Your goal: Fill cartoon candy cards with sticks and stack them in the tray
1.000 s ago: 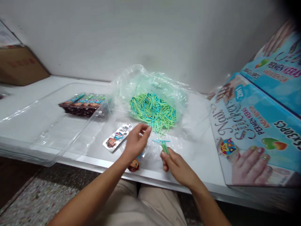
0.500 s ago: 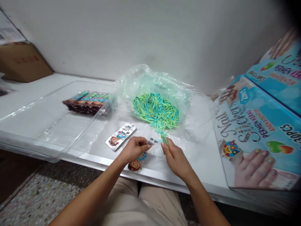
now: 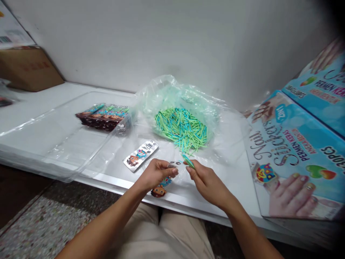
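My left hand [image 3: 156, 173] pinches the end of a small clear packet [image 3: 174, 164] with dark spots on it, just above the white table. My right hand [image 3: 205, 180] is closed on a few thin green and blue sticks [image 3: 187, 160], their tips right beside the packet. Under my left hand lies a cartoon-character packet [image 3: 159, 189], and another one [image 3: 141, 155] lies flat to its left. Behind my hands an open clear bag [image 3: 172, 93] holds a heap of green and blue sticks [image 3: 181, 126].
A clear plastic tray [image 3: 48, 144] on the left holds a stack of dark cartoon packets [image 3: 104, 117]. Blue printed cartons [image 3: 296, 151] fill the right side. A brown cardboard box [image 3: 24, 68] stands at the far left by the white wall.
My left hand closed and took hold of the small clear packet. My right hand brought its sticks up and left to meet it. The view shifted slightly.
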The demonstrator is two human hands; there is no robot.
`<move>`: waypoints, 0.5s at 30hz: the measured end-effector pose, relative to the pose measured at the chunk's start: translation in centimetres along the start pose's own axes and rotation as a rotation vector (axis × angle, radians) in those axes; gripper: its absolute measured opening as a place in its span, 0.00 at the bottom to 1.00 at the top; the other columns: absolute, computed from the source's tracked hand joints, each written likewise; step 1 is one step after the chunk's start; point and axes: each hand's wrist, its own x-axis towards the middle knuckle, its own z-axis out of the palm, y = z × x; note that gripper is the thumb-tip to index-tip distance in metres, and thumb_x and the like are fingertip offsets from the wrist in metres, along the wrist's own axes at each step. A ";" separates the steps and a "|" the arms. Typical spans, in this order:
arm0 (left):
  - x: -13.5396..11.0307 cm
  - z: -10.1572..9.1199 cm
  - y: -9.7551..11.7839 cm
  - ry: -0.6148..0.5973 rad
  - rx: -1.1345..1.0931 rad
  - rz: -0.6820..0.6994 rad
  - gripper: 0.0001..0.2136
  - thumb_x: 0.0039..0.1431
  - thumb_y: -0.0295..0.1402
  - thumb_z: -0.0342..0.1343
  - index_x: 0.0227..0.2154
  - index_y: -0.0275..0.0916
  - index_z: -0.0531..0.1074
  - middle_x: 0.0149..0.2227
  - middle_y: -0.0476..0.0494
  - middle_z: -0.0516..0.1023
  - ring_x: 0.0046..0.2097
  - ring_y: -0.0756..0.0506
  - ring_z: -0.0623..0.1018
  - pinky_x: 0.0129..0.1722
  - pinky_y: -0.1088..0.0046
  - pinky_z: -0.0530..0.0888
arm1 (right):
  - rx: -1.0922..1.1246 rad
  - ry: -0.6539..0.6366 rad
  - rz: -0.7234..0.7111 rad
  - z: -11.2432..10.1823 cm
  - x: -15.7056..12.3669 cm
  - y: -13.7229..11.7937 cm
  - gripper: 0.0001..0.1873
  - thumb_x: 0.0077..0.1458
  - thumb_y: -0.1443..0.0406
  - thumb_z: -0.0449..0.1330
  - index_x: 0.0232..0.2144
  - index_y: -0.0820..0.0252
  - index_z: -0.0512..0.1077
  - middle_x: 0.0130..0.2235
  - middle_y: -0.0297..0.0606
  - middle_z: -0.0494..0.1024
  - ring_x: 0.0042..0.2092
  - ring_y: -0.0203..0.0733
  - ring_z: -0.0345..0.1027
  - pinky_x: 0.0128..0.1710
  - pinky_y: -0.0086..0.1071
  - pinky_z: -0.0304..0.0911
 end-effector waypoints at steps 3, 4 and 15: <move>-0.2 0.4 -0.2 0.019 -0.016 0.020 0.17 0.42 0.40 0.66 0.16 0.34 0.66 0.16 0.54 0.64 0.21 0.55 0.62 0.24 0.77 0.58 | 0.009 -0.026 -0.010 -0.2 0.2 -0.2 0.11 0.65 0.62 0.45 0.32 0.55 0.63 0.28 0.32 0.69 0.30 0.38 0.65 0.30 0.30 0.57; -0.2 0.5 -0.3 0.011 -0.023 0.031 0.18 0.42 0.40 0.66 0.16 0.34 0.64 0.16 0.55 0.63 0.21 0.55 0.61 0.23 0.77 0.56 | -0.001 -0.027 -0.012 -0.1 0.3 -0.3 0.11 0.65 0.61 0.45 0.32 0.55 0.62 0.27 0.31 0.69 0.29 0.38 0.64 0.29 0.30 0.56; -1.0 0.0 0.1 0.166 0.235 0.122 0.12 0.50 0.39 0.60 0.22 0.37 0.66 0.21 0.53 0.69 0.21 0.53 0.64 0.23 0.77 0.62 | -0.047 -0.227 -0.014 -2.2 0.3 -0.8 0.15 0.65 0.58 0.44 0.28 0.56 0.61 0.26 0.31 0.67 0.28 0.37 0.60 0.29 0.30 0.56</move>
